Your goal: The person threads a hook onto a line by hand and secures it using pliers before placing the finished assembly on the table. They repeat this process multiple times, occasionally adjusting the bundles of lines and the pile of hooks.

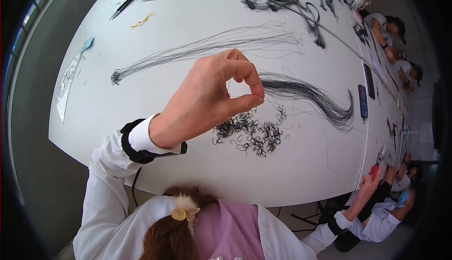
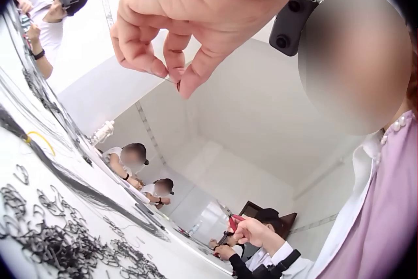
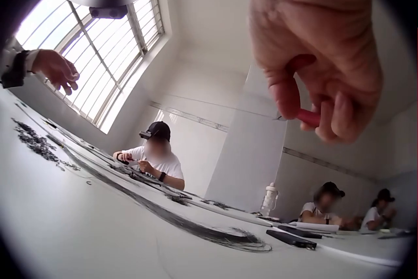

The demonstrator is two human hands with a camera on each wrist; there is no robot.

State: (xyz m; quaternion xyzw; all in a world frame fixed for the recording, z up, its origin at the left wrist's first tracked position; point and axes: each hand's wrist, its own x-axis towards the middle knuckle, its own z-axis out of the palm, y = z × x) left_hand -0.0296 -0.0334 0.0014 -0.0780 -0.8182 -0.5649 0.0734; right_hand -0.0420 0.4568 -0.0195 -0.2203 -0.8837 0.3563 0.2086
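Note:
Over the white table, my left hand [image 1: 207, 93] pinches a fine fishing line [image 3: 222, 108] between thumb and fingertips; whatever else sits in the pinch is hidden. The line runs across to my right hand [image 1: 369, 188], which is raised off to the right side. That hand grips a red-handled tool [image 1: 374, 170] with a metal tip, its fingers curled round the handle. Below the left hand lies a loose heap of small dark fish hooks [image 1: 267, 142]. Just beyond the heap, a thick hank of dark line [image 1: 325, 101] stretches to the right.
A thinner hank of line [image 1: 188, 46] lies farther back, with a black pen [image 1: 123, 7] and yellow ties [image 1: 142, 20] beyond it. A clear sheet [image 1: 70, 81] lies at the left. Phones [image 1: 362, 101] rest near the right edge. Several people sit around adjoining tables.

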